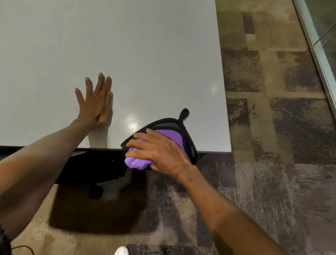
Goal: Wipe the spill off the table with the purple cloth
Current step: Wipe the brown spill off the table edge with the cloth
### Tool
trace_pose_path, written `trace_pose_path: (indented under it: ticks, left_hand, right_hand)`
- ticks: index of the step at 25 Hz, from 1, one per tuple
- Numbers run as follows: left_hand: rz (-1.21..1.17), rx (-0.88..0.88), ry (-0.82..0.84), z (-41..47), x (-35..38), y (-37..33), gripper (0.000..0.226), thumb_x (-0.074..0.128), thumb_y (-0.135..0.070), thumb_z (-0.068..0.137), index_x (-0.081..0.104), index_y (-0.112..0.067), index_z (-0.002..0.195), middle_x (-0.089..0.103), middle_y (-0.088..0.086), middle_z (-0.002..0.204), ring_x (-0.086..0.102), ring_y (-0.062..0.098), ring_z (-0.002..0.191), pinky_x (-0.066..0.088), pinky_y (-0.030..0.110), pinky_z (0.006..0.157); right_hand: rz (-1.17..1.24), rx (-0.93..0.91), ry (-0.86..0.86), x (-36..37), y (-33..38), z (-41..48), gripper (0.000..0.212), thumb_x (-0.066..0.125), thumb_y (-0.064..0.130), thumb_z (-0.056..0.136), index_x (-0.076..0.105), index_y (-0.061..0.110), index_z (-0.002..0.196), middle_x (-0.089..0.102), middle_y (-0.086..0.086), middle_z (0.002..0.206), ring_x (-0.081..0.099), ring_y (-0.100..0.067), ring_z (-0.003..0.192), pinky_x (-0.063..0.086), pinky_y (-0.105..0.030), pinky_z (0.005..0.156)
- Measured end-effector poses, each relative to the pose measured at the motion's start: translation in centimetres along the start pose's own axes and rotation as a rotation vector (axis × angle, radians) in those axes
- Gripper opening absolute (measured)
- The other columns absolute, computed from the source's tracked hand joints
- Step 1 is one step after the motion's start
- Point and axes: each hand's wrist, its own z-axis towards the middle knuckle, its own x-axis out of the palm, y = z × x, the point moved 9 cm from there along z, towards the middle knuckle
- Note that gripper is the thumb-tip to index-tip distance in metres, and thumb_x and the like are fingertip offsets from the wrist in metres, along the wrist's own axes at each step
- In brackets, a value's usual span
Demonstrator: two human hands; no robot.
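— What do the fingers (pixel 137 142) have?
— The right hand (pixel 158 152) is curled around the bunched purple cloth (pixel 136 162) at the counter's (pixel 91 24) near edge, by its right corner, over a black pad (pixel 184 130).
— And the spill (pixel 132 121)?
— A wet sheen sits just beside it, seemingly unwiped.
— The left hand (pixel 95 103)?
— Flat, fingers spread, holding nothing, arm extended.

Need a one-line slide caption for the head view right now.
Right hand grips the purple cloth on a black tray at the table edge; left hand lies flat.
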Motion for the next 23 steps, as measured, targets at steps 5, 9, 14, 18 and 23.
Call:
trace_pose_path:
  ticks: [5,9,14,18,23]
  left_hand:
    - [0.028,-0.031,-0.081,-1.4,-0.2,-0.4,0.056,0.011,-0.036,0.108,0.003,-0.024,0.162,-0.001,-0.002,0.171,-0.006,0.039,0.155,-0.001,0.069,0.118]
    - [0.046,-0.098,-0.049,-1.2,0.1,0.2,0.056,0.010,-0.036,0.108,-0.003,-0.026,0.162,-0.007,-0.004,0.170,-0.012,0.036,0.155,-0.004,0.066,0.120]
    - [0.034,-0.121,0.051,0.1,1.1,1.0,0.057,0.010,-0.039,0.108,-0.007,-0.027,0.161,-0.014,-0.004,0.169,-0.018,0.033,0.155,-0.012,0.067,0.118]
    - [0.006,-0.128,0.034,-0.3,0.0,0.4,0.060,0.013,-0.045,0.106,0.005,-0.024,0.162,-0.006,0.005,0.170,-0.010,0.035,0.156,-0.012,0.069,0.115]
    - [-0.042,-0.098,0.134,0.7,1.0,1.4,0.063,0.001,-0.060,0.101,-0.005,-0.038,0.159,-0.016,-0.006,0.169,-0.016,0.030,0.156,-0.016,0.077,0.110]
  right_hand:
    - [-0.004,0.072,0.021,-4.3,-4.5,-7.4,0.059,0.084,0.014,0.072,0.067,0.028,0.127,0.062,0.000,0.139,0.055,-0.023,0.133,0.034,-0.043,0.119]
    - [0.011,0.131,-0.016,-5.4,-5.8,-10.3,0.055,0.084,0.011,0.074,0.069,0.026,0.124,0.065,0.001,0.135,0.056,-0.022,0.131,0.032,-0.041,0.121]
    - [0.097,0.209,-0.085,-5.0,-5.5,-9.0,0.056,0.077,0.002,0.075,0.069,0.019,0.128,0.067,-0.007,0.132,0.060,-0.029,0.127,0.037,-0.047,0.117]
    - [0.134,0.263,-0.034,-3.1,-4.6,-6.0,0.069,0.083,0.003,0.070,0.063,0.021,0.134,0.063,-0.005,0.138,0.056,-0.028,0.132,0.038,-0.048,0.116]
    - [0.314,0.360,-0.012,-1.0,-3.4,-1.5,0.068,0.071,0.009,0.076,0.057,0.025,0.141,0.054,-0.001,0.149,0.046,-0.025,0.141,0.027,-0.047,0.122]
